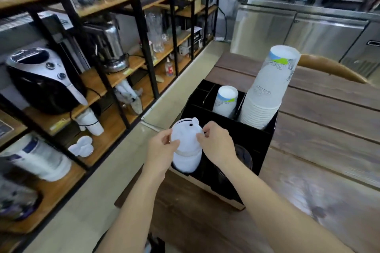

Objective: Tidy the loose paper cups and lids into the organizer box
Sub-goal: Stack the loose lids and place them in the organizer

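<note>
A black organizer box (265, 146) stands on the wooden table's left edge. A stack of white lids (186, 148) sits in its near-left compartment. My left hand (162, 150) grips the stack's left side, and my right hand (218, 141) pinches the top lid's right rim. A tall stack of upside-down paper cups (267, 90) fills the far-right compartment. A short stack of smaller cups (225, 99) stands in the compartment to its left. Dark lids (243, 155) lie in the near-right compartment, partly hidden by my right wrist.
The wooden table (318, 150) stretches to the right, with a chair back (333, 68) behind it. Black-framed shelves (115, 68) at the left carry an appliance (43, 80), glassware and spare cups. Steel cabinets (308, 33) line the back wall.
</note>
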The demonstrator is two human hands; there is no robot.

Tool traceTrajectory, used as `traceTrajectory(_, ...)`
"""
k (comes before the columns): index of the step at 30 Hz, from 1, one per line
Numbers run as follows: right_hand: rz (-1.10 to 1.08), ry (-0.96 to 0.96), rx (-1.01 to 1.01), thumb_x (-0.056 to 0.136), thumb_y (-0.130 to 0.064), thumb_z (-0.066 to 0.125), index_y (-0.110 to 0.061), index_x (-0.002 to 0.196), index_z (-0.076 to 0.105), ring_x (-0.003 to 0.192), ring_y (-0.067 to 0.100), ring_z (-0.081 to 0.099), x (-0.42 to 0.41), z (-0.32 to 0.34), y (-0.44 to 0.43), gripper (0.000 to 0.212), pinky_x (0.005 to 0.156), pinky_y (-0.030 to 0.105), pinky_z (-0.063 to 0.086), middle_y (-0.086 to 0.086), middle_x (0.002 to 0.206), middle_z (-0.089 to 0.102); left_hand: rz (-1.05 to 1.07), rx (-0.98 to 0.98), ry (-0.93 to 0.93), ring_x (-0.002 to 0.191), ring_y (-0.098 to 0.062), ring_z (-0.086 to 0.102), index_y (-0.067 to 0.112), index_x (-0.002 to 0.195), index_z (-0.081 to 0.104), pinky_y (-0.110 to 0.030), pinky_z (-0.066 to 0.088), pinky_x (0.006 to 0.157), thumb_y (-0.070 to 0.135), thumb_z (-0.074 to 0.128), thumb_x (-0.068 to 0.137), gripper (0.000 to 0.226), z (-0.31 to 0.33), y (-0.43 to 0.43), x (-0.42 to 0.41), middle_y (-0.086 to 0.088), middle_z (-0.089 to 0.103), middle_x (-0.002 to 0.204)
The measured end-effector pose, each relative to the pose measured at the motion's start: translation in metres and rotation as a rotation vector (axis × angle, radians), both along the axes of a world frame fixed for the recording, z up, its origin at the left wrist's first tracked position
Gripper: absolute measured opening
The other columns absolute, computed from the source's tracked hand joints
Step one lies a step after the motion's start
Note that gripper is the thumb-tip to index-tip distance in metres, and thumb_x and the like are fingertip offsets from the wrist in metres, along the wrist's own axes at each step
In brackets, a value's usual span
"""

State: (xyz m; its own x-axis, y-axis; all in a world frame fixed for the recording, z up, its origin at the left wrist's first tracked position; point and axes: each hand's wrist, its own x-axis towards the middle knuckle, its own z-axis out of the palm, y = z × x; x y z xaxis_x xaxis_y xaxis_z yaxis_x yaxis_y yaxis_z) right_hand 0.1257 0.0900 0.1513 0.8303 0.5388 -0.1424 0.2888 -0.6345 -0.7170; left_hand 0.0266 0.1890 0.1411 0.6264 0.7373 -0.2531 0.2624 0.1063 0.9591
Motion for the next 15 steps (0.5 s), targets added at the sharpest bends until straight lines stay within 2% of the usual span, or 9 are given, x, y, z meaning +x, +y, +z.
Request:
traceTrajectory(3, 0.049, -0.002, -0.095, 0.088, -0.024, 0.050, -0.007, 0.099, 0.054, 0.095, 0.037, 0.059, 0.005, -0.009, 0.007, 0.021, 0.075, 0.038, 0.046, 0.017, 0.101, 0.065, -0.025, 0.022, 0.061, 0.102, -0.020, 0.060, 0.016, 0.108, 0.061, -0.037, 0.049, 0.088, -0.001, 0.057, 0.086, 0.028, -0.012, 0.007, 0.003, -0.004, 0.066, 0.107)
traceTrajectory(5, 0.081, -0.013, -0.128, 0.088, -0.022, 0.049, -0.004, 0.097, 0.053, 0.091, 0.037, 0.060, 0.006, -0.013, 0.011, 0.020, 0.072, 0.037, 0.045, 0.018, 0.099, 0.065, -0.050, 0.029, 0.090, 0.100, -0.020, 0.060, 0.018, 0.108, 0.061, -0.040, 0.049, 0.090, 0.000, 0.056, 0.086, 0.029, -0.018, 0.008, 0.004, 0.002, 0.067, 0.099)
traceTrajectory(7, 0.125, -0.015, -0.171, 0.089, -0.019, 0.047, -0.005, 0.091, 0.047, 0.083, 0.035, 0.057, 0.006, -0.016, 0.014, 0.015, 0.067, 0.034, 0.040, 0.017, 0.093, 0.060, -0.076, 0.048, 0.111, 0.103, -0.020, 0.059, 0.015, 0.118, 0.059, -0.037, 0.049, 0.087, 0.004, 0.057, 0.086, 0.033, -0.024, 0.008, 0.005, 0.004, 0.064, 0.100)
traceTrajectory(10, 0.162, -0.048, -0.239, 0.090, -0.017, 0.045, -0.008, 0.085, 0.037, 0.076, 0.029, 0.046, 0.006, -0.019, 0.019, 0.012, 0.065, 0.033, 0.036, 0.011, 0.085, 0.049, -0.115, 0.084, 0.138, 0.105, -0.018, 0.055, 0.018, 0.123, 0.056, -0.031, 0.044, 0.083, 0.010, 0.060, 0.086, 0.039, -0.027, 0.008, 0.007, 0.002, 0.061, 0.111)
traceTrajectory(15, 0.167, -0.058, -0.259, 0.091, -0.021, 0.045, -0.010, 0.087, 0.040, 0.079, 0.030, 0.049, 0.011, -0.021, 0.020, 0.012, 0.066, 0.032, 0.037, 0.015, 0.091, 0.057, -0.172, 0.151, 0.179, 0.108, -0.020, 0.055, 0.018, 0.124, 0.055, -0.033, 0.046, 0.085, 0.013, 0.061, 0.084, 0.041, -0.028, 0.010, 0.009, 0.001, 0.061, 0.117)
